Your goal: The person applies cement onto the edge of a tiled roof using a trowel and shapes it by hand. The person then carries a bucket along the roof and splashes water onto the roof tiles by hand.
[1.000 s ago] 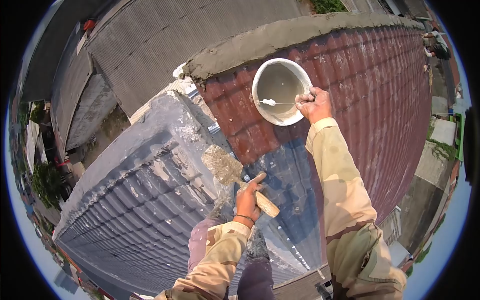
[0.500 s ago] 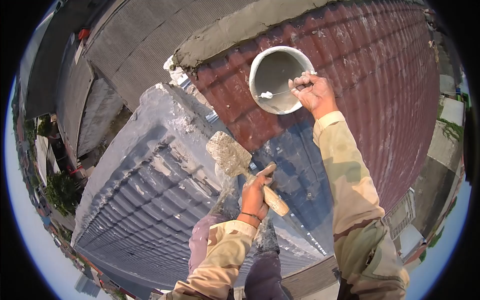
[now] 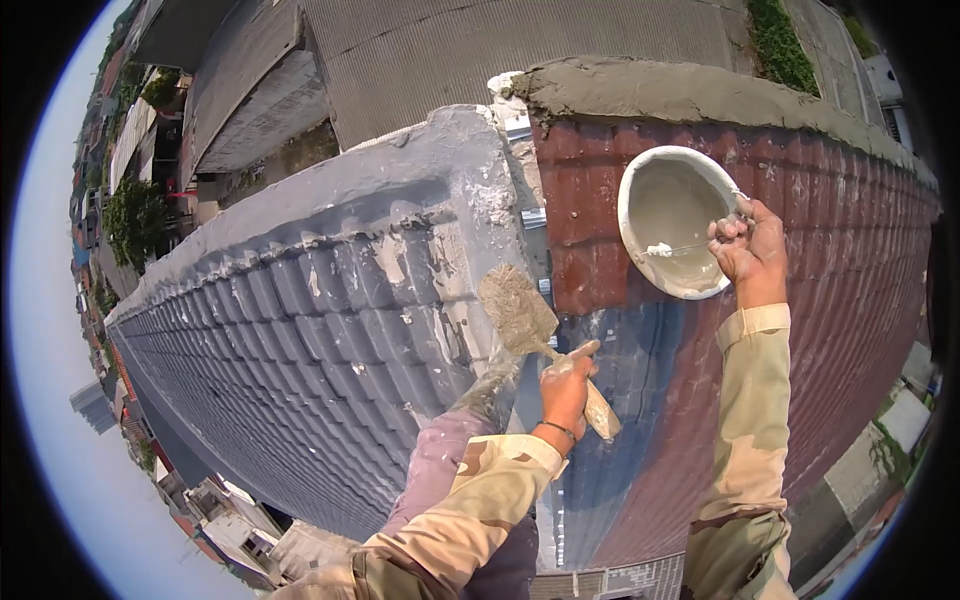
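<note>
My left hand (image 3: 567,395) is closed around the wooden handle of a trowel (image 3: 517,308), its flat blade coated with grey-beige mortar. The blade points up and to the left over the joint between the grey and red tiles. My right hand (image 3: 750,250) grips the thin wire handle of a white bucket (image 3: 627,215) at its right rim. Smooth, wet grey mortar (image 3: 680,205) fills part of the bucket. The bucket is tilted over the red tiles; I cannot tell whether it rests on them.
Grey roof tiles (image 3: 330,320) slope down on the left, red tiles (image 3: 820,220) on the right, with a blue strip (image 3: 630,350) between. A mortar-covered ridge (image 3: 680,90) runs along the top. My leg (image 3: 445,445) is braced below the trowel. Lower roofs and a tree (image 3: 138,222) lie beyond.
My view has turned to the left, so the roof, bucket and both hands appear farther right and the ridge more level. Both hands keep their grips on the trowel and the bucket handle.
</note>
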The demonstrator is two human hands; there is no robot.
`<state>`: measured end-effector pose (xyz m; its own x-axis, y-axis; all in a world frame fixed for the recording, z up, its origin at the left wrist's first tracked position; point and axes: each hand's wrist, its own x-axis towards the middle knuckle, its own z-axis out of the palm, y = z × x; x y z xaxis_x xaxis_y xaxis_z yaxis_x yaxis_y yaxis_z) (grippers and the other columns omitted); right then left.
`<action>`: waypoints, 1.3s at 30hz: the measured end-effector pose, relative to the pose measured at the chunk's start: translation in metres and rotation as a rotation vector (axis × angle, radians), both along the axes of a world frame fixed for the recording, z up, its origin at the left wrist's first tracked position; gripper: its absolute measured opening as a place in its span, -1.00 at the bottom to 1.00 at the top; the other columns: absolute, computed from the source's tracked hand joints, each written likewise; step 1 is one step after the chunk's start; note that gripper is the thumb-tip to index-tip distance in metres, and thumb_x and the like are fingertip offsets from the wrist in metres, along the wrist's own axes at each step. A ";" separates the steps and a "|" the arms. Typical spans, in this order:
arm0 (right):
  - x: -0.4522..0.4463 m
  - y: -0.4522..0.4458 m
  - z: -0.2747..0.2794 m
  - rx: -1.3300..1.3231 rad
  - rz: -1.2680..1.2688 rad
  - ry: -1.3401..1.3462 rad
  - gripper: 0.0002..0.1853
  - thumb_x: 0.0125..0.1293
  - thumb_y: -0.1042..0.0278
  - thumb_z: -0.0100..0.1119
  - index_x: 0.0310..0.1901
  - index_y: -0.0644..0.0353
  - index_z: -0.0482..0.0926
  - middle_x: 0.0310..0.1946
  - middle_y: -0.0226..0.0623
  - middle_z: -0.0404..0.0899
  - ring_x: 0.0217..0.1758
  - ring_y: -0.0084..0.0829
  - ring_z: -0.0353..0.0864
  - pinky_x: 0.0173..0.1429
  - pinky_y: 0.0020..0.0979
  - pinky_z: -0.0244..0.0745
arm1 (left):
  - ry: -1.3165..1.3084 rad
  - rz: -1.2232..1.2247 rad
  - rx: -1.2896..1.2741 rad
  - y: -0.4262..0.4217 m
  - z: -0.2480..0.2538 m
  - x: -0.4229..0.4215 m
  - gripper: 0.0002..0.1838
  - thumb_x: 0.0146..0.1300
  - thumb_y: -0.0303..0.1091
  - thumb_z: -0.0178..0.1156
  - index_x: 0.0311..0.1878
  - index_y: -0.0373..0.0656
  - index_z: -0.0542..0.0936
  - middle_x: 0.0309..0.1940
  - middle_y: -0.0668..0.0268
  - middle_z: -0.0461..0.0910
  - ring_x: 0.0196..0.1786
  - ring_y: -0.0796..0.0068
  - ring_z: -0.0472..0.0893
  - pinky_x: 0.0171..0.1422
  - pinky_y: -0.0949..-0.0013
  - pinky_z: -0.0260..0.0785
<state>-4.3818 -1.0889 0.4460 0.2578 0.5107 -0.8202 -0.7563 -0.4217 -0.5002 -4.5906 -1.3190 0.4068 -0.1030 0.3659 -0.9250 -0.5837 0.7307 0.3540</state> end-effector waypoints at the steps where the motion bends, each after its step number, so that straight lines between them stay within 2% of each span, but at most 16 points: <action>1: -0.011 0.000 0.015 0.002 0.033 -0.008 -0.92 0.32 0.44 0.13 -0.25 0.16 0.42 -0.62 -0.49 0.18 -0.59 -0.54 0.22 -0.18 -0.30 0.39 | -0.008 0.033 0.002 -0.004 -0.003 -0.002 -0.55 0.13 -0.49 0.12 0.12 -0.28 0.70 -0.22 0.38 0.60 -0.32 0.58 0.44 -0.21 0.44 0.33; 3: -0.038 0.000 0.046 0.066 0.180 -0.013 -0.93 0.32 0.44 0.12 -0.26 0.18 0.43 -0.59 -0.47 0.20 -0.58 -0.53 0.26 -0.17 -0.30 0.41 | 0.200 0.081 -0.048 -0.005 -0.004 -0.008 -0.55 0.11 -0.44 0.15 0.09 -0.24 0.72 -0.14 0.32 0.63 -0.22 0.51 0.50 -0.09 0.41 0.35; 4: -0.053 -0.001 0.065 0.069 0.213 -0.018 -0.93 0.32 0.44 0.12 -0.26 0.18 0.43 -0.59 -0.47 0.20 -0.58 -0.53 0.26 -0.17 -0.30 0.41 | 0.194 0.114 -0.049 -0.006 -0.001 -0.008 -0.55 0.11 -0.44 0.15 0.09 -0.24 0.72 -0.14 0.32 0.63 -0.22 0.51 0.50 -0.09 0.41 0.35; 6: -0.082 -0.006 0.098 0.109 0.235 0.072 -0.94 0.33 0.45 0.11 -0.28 0.19 0.44 -0.55 -0.45 0.23 -0.56 -0.54 0.27 -0.12 -0.29 0.44 | 0.207 0.238 -0.057 -0.002 0.013 -0.014 -0.57 0.09 -0.44 0.20 0.07 -0.17 0.75 -0.38 0.43 0.56 -0.39 0.58 0.44 -0.24 0.41 0.31; 7: -0.089 -0.010 0.107 0.149 0.278 0.137 -0.94 0.33 0.46 0.11 -0.29 0.21 0.44 -0.51 -0.42 0.26 -0.52 -0.53 0.29 -0.08 -0.26 0.45 | 0.200 0.260 -0.051 -0.001 0.017 -0.017 -0.57 0.09 -0.44 0.20 0.07 -0.17 0.75 -0.38 0.43 0.56 -0.39 0.58 0.44 -0.24 0.41 0.31; 9: -0.117 -0.012 0.133 0.177 0.325 0.148 -0.93 0.33 0.47 0.11 -0.29 0.21 0.44 -0.50 -0.41 0.27 -0.50 -0.52 0.29 -0.08 -0.26 0.44 | 0.189 0.191 -0.096 -0.001 0.023 -0.025 -0.52 0.09 -0.45 0.15 0.13 -0.24 0.70 0.01 0.24 0.66 -0.05 0.46 0.53 0.07 0.38 0.35; 13: -0.175 -0.010 0.161 0.233 0.408 0.202 -0.88 0.31 0.46 0.14 -0.27 0.29 0.42 -0.46 -0.34 0.28 -0.47 -0.46 0.31 -0.07 -0.26 0.43 | 0.103 0.417 -0.073 -0.008 0.017 -0.038 -0.48 0.07 -0.50 0.18 0.18 -0.27 0.66 0.15 0.26 0.61 0.08 0.45 0.51 0.19 0.36 0.31; 18: -0.248 0.005 0.152 0.221 0.431 0.294 -0.77 0.26 0.53 0.15 -0.15 0.38 0.32 -0.45 -0.30 0.24 -0.45 -0.42 0.30 -0.10 -0.24 0.42 | 0.107 0.482 -0.101 -0.018 0.009 -0.048 -0.48 0.05 -0.51 0.18 0.16 -0.30 0.66 0.17 0.23 0.61 0.12 0.37 0.53 0.25 0.38 0.29; 21: -0.288 0.023 0.129 0.168 0.444 0.347 -0.81 0.30 0.46 0.15 -0.26 0.34 0.33 -0.51 -0.30 0.22 -0.36 -0.38 0.41 -0.10 -0.19 0.47 | 0.118 0.459 -0.095 -0.022 0.004 -0.052 -0.47 0.06 -0.52 0.17 0.18 -0.34 0.63 0.19 0.20 0.60 0.19 0.34 0.54 0.28 0.35 0.30; 23: -0.317 0.030 0.127 0.207 0.412 0.334 -0.78 0.29 0.49 0.15 -0.25 0.37 0.29 -0.49 -0.30 0.22 -0.40 -0.38 0.40 -0.09 -0.18 0.48 | 0.116 0.519 0.001 -0.019 0.002 -0.056 -0.47 0.02 -0.40 0.23 0.15 -0.26 0.67 -0.02 0.23 0.61 -0.04 0.42 0.53 0.10 0.34 0.36; 24: -0.330 0.034 0.126 0.241 0.372 0.323 -0.75 0.27 0.52 0.16 -0.23 0.40 0.25 -0.46 -0.29 0.22 -0.43 -0.37 0.39 -0.08 -0.18 0.50 | 0.117 0.524 0.004 -0.016 0.003 -0.061 -0.47 0.02 -0.40 0.23 0.15 -0.26 0.67 -0.02 0.23 0.61 -0.04 0.42 0.53 0.10 0.34 0.36; 26: -0.348 0.046 0.131 0.238 0.343 0.335 -0.74 0.26 0.57 0.14 -0.23 0.35 0.20 -0.42 -0.28 0.21 -0.48 -0.40 0.37 -0.04 -0.15 0.52 | 0.082 0.477 0.029 -0.009 0.020 -0.077 -0.50 0.14 -0.50 0.15 0.19 -0.39 0.61 0.24 0.13 0.57 0.29 0.28 0.52 0.35 0.31 0.29; 29: -0.366 0.052 0.134 0.356 0.363 0.362 -0.64 0.27 0.59 0.12 -0.08 0.26 0.11 -0.38 -0.28 0.20 -0.48 -0.41 0.34 -0.04 -0.11 0.50 | 0.021 0.623 -0.073 -0.012 0.005 -0.080 -0.49 0.18 -0.47 0.15 0.23 -0.43 0.57 0.27 0.09 0.55 0.33 0.25 0.50 0.39 0.32 0.27; 32: -0.377 0.054 0.133 0.409 0.350 0.395 -0.61 0.26 0.60 0.12 -0.07 0.25 0.08 -0.39 -0.29 0.19 -0.49 -0.41 0.32 -0.01 -0.09 0.50 | -0.045 0.666 -0.165 -0.014 0.002 -0.084 -0.48 0.20 -0.46 0.15 0.25 -0.44 0.55 0.28 0.10 0.55 0.33 0.26 0.51 0.38 0.31 0.29; 35: -0.380 0.052 0.128 0.384 0.318 0.384 -0.69 0.27 0.60 0.11 -0.15 0.26 0.14 -0.41 -0.30 0.18 -0.48 -0.40 0.33 0.03 -0.07 0.52 | -0.026 0.667 0.011 -0.011 0.004 -0.083 -0.46 0.21 -0.48 0.14 0.29 -0.45 0.52 0.30 0.11 0.53 0.32 0.27 0.50 0.38 0.30 0.29; 39: -0.370 0.045 0.116 0.335 0.366 0.393 -0.72 0.29 0.58 0.13 -0.16 0.31 0.18 -0.41 -0.30 0.20 -0.45 -0.40 0.37 0.09 -0.06 0.53 | -0.045 0.638 0.035 -0.011 0.002 -0.076 -0.41 0.19 -0.50 0.13 0.34 -0.45 0.47 0.36 0.11 0.46 0.34 0.26 0.47 0.40 0.31 0.26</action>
<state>-4.7516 -1.0435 0.5621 -0.2697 0.7543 -0.5986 -0.7470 -0.5562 -0.3643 -4.6670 -1.3303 0.4084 -0.2719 0.2759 -0.9219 -0.9149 0.2230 0.3365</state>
